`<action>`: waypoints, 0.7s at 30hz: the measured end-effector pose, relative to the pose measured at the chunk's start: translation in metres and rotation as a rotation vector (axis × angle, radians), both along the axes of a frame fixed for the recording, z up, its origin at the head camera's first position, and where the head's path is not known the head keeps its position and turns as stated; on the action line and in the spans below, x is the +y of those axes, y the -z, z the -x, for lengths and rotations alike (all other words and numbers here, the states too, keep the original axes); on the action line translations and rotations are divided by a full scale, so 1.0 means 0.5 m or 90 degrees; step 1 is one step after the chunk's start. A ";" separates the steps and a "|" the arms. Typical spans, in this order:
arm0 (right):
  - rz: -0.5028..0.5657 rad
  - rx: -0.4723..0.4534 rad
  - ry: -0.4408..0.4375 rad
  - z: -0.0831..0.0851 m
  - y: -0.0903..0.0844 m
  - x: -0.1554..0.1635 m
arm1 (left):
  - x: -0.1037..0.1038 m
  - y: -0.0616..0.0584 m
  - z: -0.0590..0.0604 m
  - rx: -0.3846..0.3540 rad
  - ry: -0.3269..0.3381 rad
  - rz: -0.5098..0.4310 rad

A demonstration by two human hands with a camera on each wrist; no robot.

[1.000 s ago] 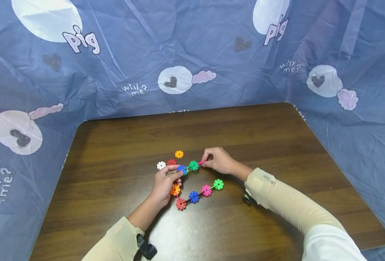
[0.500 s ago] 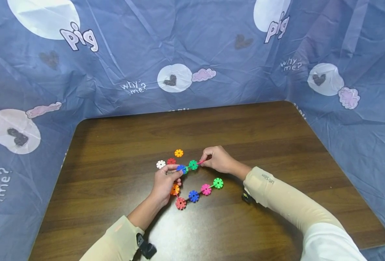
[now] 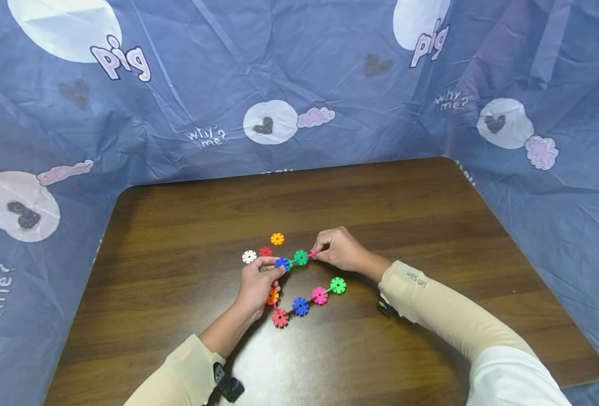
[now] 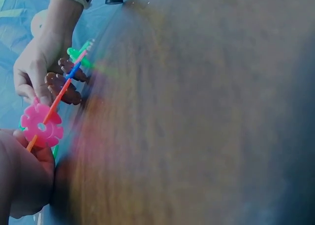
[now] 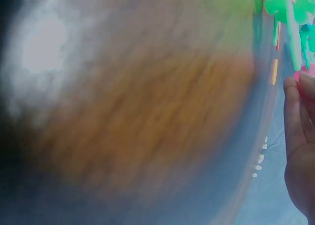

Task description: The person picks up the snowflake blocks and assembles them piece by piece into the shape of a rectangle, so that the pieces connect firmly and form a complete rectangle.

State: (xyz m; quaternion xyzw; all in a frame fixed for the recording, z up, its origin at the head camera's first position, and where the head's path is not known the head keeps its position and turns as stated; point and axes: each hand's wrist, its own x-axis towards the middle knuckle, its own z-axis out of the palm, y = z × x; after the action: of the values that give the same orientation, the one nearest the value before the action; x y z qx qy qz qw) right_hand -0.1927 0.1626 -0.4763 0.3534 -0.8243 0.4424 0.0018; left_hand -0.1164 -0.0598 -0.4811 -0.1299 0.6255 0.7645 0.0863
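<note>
A chain of notched plastic snowflake discs spans both hands. My left hand [image 3: 256, 285] pinches a blue snowflake disc [image 3: 282, 264] between thumb and finger. Joined to its right is a green snowflake disc [image 3: 301, 257]. A pink snowflake disc [image 3: 313, 254], seen edge-on, comes after it, pinched in the fingertips of my right hand [image 3: 342, 248]. Below my left hand the chain bends through orange [image 3: 272, 296], red [image 3: 280, 318], blue [image 3: 300, 307] and pink discs [image 3: 320, 295] to a bright green disc [image 3: 338, 285]. The left wrist view shows a pink disc [image 4: 42, 125] close by the left fingers.
Beyond my left hand, a white disc [image 3: 249, 257], a red disc [image 3: 265, 252] and an orange-yellow disc [image 3: 277, 238] lie loose on the brown wooden table [image 3: 406, 208]. A blue printed cloth [image 3: 177, 90] hangs behind the table and at its sides.
Both hands keep their hold on the chain and stay almost in place. The loose discs have not moved on the table; the head view shifts slightly.
</note>
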 end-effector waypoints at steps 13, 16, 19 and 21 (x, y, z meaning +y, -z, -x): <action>-0.043 0.038 0.017 0.008 -0.025 -0.011 | -0.004 -0.006 -0.011 0.024 0.020 -0.013; -0.043 0.018 0.047 0.019 -0.036 -0.013 | 0.000 -0.012 -0.014 0.040 0.040 -0.001; -0.037 -0.008 0.058 0.030 -0.046 -0.019 | 0.002 -0.023 -0.020 0.044 0.071 0.052; -0.041 -0.021 0.056 0.034 -0.051 -0.023 | 0.003 -0.027 -0.025 0.047 0.097 0.097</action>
State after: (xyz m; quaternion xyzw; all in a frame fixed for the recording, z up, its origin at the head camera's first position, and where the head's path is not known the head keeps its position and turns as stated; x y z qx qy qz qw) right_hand -0.2095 0.1509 -0.4508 0.3092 -0.8528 0.4208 -0.0033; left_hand -0.1040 -0.0580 -0.4678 -0.0594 0.6926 0.7103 0.1110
